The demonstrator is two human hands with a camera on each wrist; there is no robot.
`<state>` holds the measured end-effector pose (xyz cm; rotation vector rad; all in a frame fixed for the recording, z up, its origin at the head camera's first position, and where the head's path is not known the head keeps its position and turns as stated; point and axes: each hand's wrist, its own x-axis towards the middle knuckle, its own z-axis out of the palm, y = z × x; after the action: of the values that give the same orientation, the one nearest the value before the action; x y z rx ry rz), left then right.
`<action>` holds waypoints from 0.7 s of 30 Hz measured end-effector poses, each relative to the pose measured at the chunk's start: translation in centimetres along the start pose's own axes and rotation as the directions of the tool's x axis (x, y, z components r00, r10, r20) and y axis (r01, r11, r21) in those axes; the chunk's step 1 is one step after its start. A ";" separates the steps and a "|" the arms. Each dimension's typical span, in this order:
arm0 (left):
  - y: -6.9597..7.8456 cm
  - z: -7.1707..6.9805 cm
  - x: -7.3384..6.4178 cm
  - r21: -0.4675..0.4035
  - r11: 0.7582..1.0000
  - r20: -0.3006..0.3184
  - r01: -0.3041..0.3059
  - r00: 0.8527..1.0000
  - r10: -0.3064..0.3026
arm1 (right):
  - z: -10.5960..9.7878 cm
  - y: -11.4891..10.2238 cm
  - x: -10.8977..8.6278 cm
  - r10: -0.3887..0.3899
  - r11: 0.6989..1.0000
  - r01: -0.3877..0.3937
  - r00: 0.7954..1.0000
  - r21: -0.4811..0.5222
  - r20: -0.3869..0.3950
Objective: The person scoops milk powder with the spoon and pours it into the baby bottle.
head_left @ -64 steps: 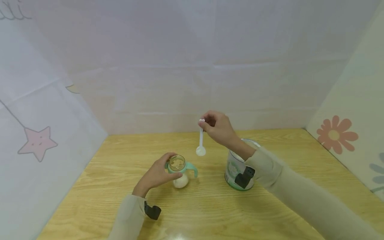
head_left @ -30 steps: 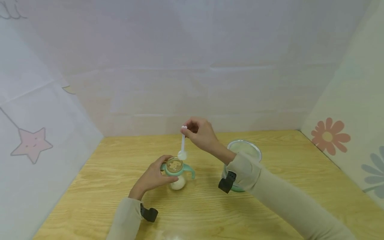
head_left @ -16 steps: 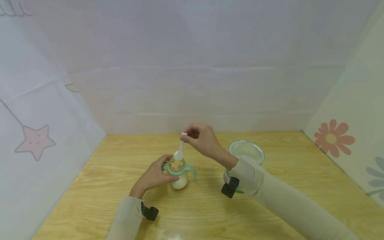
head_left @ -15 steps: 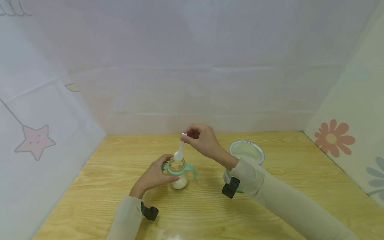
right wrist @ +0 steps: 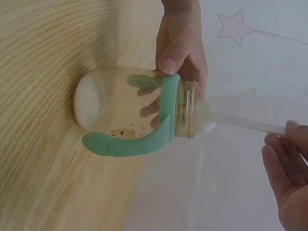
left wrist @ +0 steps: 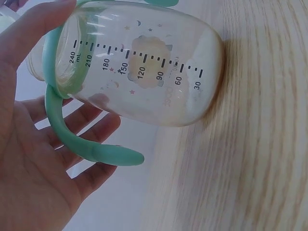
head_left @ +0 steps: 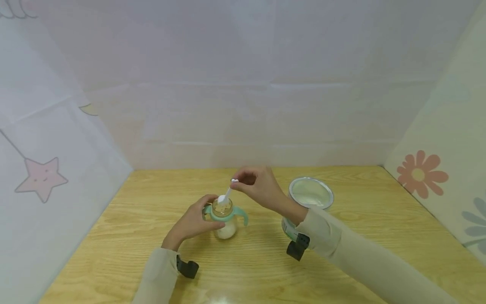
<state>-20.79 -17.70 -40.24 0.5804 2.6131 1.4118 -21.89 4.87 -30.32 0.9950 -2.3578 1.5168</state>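
A clear baby bottle (head_left: 226,231) with a mint-green collar and two curved handles stands upright, its mouth uncovered. My left hand (head_left: 193,223) grips it at the collar, thumb on one side and fingers on the other. White powder (right wrist: 89,101) lies in the bottom, and the left wrist view shows black millilitre marks up the side. Between thumb and fingers, my right hand (head_left: 262,191) pinches the end of a white scoop (right wrist: 248,123). The scoop's bowl, heaped with white, is tilted right at the bottle's mouth.
To the right, behind my right wrist, stands a large round tin (head_left: 312,179) with a silvery rim, partly hidden by the sleeve. Everything stands on a wooden table (head_left: 125,236). Printed cloth walls (head_left: 243,122) rise along its back and sides.
My right hand has carried the scoop left from near the tin to the bottle, then lowered and tilted it at the mouth. The left hand has kept its grip on the bottle.
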 end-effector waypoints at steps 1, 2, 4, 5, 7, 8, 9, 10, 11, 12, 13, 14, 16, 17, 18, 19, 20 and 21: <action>0.0 0.0 0.0 -0.003 1.000 0.001 0.000 1.000 0.000 | 0.0 0.0 -0.1 -0.002 1.000 0.002 1.000 0.005 0.001; 0.1 0.0 0.0 -0.004 1.000 0.001 0.001 1.000 -0.001 | 0.0 0.0 -0.3 -0.009 1.000 0.009 1.000 0.011 0.002; 0.1 0.0 -0.1 -0.004 1.000 0.002 -0.001 1.000 0.001 | 0.0 0.0 -0.5 -0.017 0.999 0.017 1.000 0.028 0.000; 0.1 0.0 -0.1 -0.005 1.000 0.004 0.000 1.000 0.000 | -0.1 0.0 -0.6 -0.020 0.999 0.020 1.000 0.033 -0.002; 0.1 0.0 -0.1 0.000 1.000 0.004 0.000 1.000 0.000 | 0.0 0.0 -0.9 -0.016 0.999 0.017 1.000 0.040 -0.004; 0.1 0.0 -0.1 0.001 1.000 0.005 0.000 1.000 0.000 | 0.0 0.1 -1.0 -0.018 0.999 0.018 1.000 0.044 -0.004; 0.1 0.0 -0.1 0.000 1.000 0.005 -0.001 1.000 0.001 | 0.0 0.1 -1.1 -0.017 0.999 0.017 1.000 0.047 -0.003; 0.1 0.0 -0.1 -0.001 1.000 0.004 -0.002 1.000 0.002 | 0.0 0.1 -1.2 -0.018 0.999 0.018 1.000 0.049 -0.002; 0.1 0.0 -0.1 -0.002 1.000 0.004 -0.003 1.000 0.003 | 0.0 0.2 -1.3 -0.024 0.998 0.024 1.000 0.049 -0.001; 0.1 0.0 -0.1 -0.002 1.000 0.003 -0.003 1.000 0.003 | 0.0 0.3 -1.4 -0.030 0.998 0.030 1.000 0.051 0.001; 0.1 0.0 -0.1 -0.003 1.000 0.003 -0.003 1.000 0.003 | 0.0 0.4 -1.5 -0.041 0.998 0.041 0.999 0.052 0.003; 0.1 0.0 -0.1 -0.004 1.000 0.004 -0.003 1.000 0.003 | 0.1 0.5 -1.6 -0.051 0.997 0.051 0.999 0.052 0.004; 0.1 0.0 -0.1 -0.001 1.000 0.003 -0.003 1.000 0.003 | 0.1 0.6 -1.9 -0.066 0.996 0.066 0.998 0.055 0.006; 0.1 0.0 -0.1 0.000 1.000 0.003 -0.002 1.000 0.002 | 0.2 0.7 -2.0 -0.070 0.996 0.070 0.997 0.058 0.008; 0.1 0.1 -0.1 0.000 1.000 0.003 -0.001 1.000 0.001 | 0.2 0.7 -2.1 -0.078 0.995 0.077 0.997 0.064 0.010; 0.1 0.1 -0.1 0.001 1.000 0.003 -0.001 1.000 0.001 | 0.2 0.7 -2.2 -0.081 0.994 0.080 0.997 0.068 0.012; 0.1 0.1 -0.1 0.001 1.000 0.003 0.000 1.000 0.000 | 0.3 0.8 -2.3 -0.084 0.994 0.083 0.996 0.071 0.012; 0.1 0.1 -0.1 0.001 1.000 0.003 0.000 1.000 0.000 | 0.3 0.8 -2.4 -0.089 0.993 0.087 0.996 0.076 0.014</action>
<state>-20.62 -17.64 -40.18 0.5821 2.6122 1.4082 -20.51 5.85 -32.20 1.1177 -2.2511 1.5805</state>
